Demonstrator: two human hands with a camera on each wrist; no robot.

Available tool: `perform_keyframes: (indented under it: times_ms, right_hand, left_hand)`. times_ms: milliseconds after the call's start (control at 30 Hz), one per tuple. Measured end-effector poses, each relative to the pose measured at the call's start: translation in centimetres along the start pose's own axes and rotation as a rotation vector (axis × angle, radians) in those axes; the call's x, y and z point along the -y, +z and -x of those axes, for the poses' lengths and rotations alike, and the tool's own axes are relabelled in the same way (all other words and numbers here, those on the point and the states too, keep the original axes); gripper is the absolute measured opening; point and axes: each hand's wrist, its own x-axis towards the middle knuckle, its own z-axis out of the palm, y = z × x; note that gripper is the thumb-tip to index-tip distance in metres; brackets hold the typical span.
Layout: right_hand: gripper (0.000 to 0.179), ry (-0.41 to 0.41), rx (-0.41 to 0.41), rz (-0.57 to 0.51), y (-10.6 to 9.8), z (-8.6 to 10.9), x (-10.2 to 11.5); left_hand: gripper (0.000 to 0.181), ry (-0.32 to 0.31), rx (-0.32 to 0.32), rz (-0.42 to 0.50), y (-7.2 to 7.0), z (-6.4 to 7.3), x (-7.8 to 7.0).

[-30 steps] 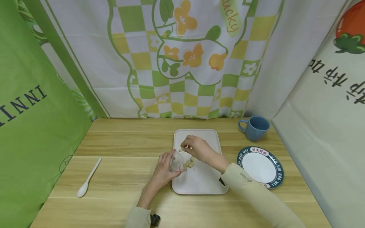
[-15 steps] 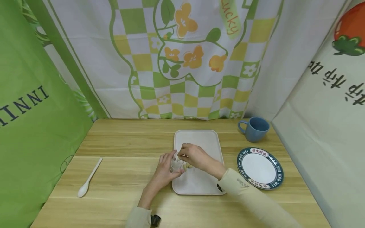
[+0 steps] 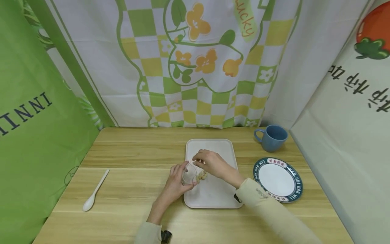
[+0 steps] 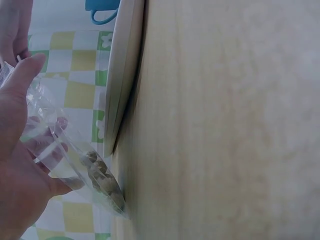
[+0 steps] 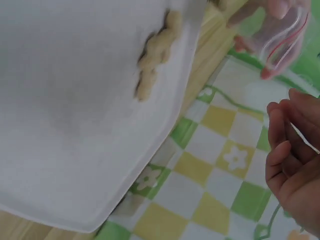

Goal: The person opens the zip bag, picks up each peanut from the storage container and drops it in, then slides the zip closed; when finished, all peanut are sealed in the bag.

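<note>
- White spoon: lies on the tabletop, well apart from the hands.
- Left hand: thumb and fingers spread round a clear bag at the tray's left edge, nuts at its bottom.
- More nuts: clustered on the pale tray, just beside the bag.
- Right hand: fingers bent near the bag's mouth; cannot tell whether they pinch anything.
- Blue mug: upright, behind the rimmed plate.
</note>
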Motion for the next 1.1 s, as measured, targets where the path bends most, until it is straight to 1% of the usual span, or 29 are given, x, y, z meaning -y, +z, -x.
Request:
perform_keyframes:
  times_ms: [67, 133, 267, 333, 367, 433, 567, 700, 833, 933, 1100]
  right_hand:
    - [0.012, 0.081, -0.016, -0.002, 0.1, 0.1, -1.0]
    - [0.012, 0.188, -0.002, -0.013, 0.4, 0.3, -1.9]
    - [0.012, 0.401, 0.081, -0.038, 1.8, 0.9, -3.6]
    - [0.012, 0.475, 0.112, -0.042, 2.7, 1.1, -4.2]
    - [0.012, 0.498, 0.119, -0.032, 3.1, 1.2, -4.5]
    - [0.011, 0.524, 0.113, -0.017, 3.8, 1.3, -4.9]
    - [0.012, 0.541, 0.085, -0.010, 4.6, 1.2, -5.1]
    - [0.014, 0.567, 0.091, -0.027, 4.9, 1.0, -5.0]
    - [0.015, 0.588, 0.104, -0.039, 5.1, 1.0, -4.8]
    - [0.014, 0.586, 0.099, -0.064, 5.2, 0.9, -4.8]
    - [0.010, 0.582, 0.094, -0.101, 5.1, 0.6, -4.8]
  left_hand:
    - [0.083, 0.001, 0.000, 0.000, -0.1, 0.0, -0.1]
    - [0.082, -0.003, 0.003, 0.004, -0.1, 0.0, -0.1]
    - [0.082, -0.017, 0.010, 0.010, -0.1, 0.0, -0.2]
    - [0.082, -0.027, 0.014, 0.008, 0.0, 0.0, -0.2]
    - [0.082, -0.031, 0.017, 0.009, 0.0, 0.0, -0.2]
    - [0.082, -0.037, 0.019, 0.011, 0.1, 0.0, -0.2]
    - [0.082, -0.040, 0.017, 0.012, 0.2, -0.1, -0.2]
    - [0.082, -0.043, 0.014, 0.017, 0.2, -0.1, -0.2]
    - [0.082, -0.054, 0.027, 0.020, 0.1, 0.0, -0.3]
    - [0.081, -0.058, 0.030, 0.017, 0.1, 0.0, -0.3]
    - [0.080, -0.046, 0.017, 0.020, -0.1, 0.0, -0.3]
